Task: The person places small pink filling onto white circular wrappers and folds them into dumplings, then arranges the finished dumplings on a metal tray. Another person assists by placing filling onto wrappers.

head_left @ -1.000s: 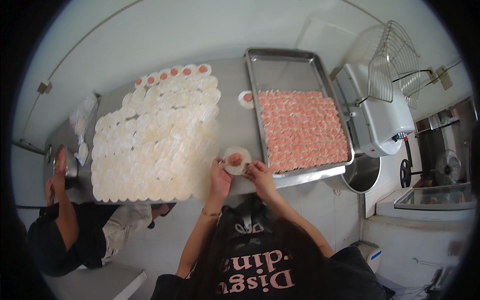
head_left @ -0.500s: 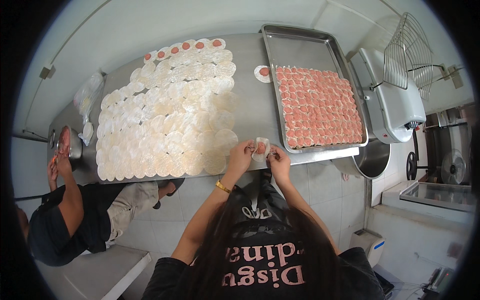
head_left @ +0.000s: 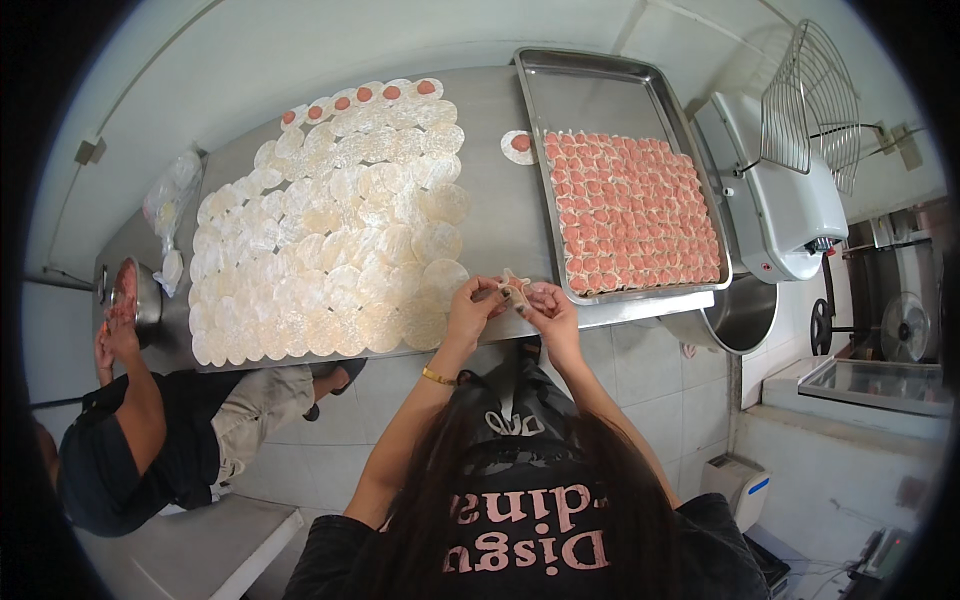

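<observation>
On the right, a white machine [head_left: 780,210] with a curved wire rack [head_left: 788,105] jutting out above and a round steel pot [head_left: 748,318] below. Farther right, a black wheel [head_left: 820,328], then a round fan [head_left: 907,327] just beyond a white, glass-topped cabinet [head_left: 865,388]. Lower, a pale bin [head_left: 733,490] with a blue mark. At left, a clear plastic bag [head_left: 172,195]; at lower left, a grey tabletop [head_left: 190,560]; between, light floor tiles [head_left: 335,445].

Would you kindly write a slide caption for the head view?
Left hand and right hand pinch a filled wrapper between round wrappers and a tray of dumplings.
</observation>
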A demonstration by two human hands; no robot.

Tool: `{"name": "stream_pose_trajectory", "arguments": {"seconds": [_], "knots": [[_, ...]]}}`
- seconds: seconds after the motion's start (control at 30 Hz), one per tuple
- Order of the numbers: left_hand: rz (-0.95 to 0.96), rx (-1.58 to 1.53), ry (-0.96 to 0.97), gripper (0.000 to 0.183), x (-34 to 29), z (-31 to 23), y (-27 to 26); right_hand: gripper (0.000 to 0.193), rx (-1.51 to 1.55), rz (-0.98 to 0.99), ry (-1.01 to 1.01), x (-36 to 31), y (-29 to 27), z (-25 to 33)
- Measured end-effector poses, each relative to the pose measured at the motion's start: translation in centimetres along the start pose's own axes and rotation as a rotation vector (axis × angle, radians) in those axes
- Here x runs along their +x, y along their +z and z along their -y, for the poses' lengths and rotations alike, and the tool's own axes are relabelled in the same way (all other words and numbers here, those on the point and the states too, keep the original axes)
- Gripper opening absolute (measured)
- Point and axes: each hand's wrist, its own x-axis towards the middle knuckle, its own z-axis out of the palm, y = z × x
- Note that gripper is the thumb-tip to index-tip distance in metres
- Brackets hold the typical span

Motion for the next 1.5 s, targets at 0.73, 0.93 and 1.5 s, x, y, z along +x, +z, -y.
{"name": "stream_pose_trajectory", "arguments": {"seconds": [0.73, 0.93, 1.5], "knots": [[0.087, 0.722, 0.307, 0.022, -1.8, 0.6, 0.4, 0.038, -0.846, 0.158, -0.206, 1.6, -2.0, 0.4], [0.088, 0.797, 0.291, 0.025, -1.3, 0.0, 1.3, 0.038, -0.908, 0.228, -0.315, 1.9, -2.2, 0.8], [0.195, 1.041, 0.326, 0.031, 0.7, -0.5, 1.1, 0.028, -1.044, 0.146, -0.337, 1.4, -1.7, 0.6]]}}
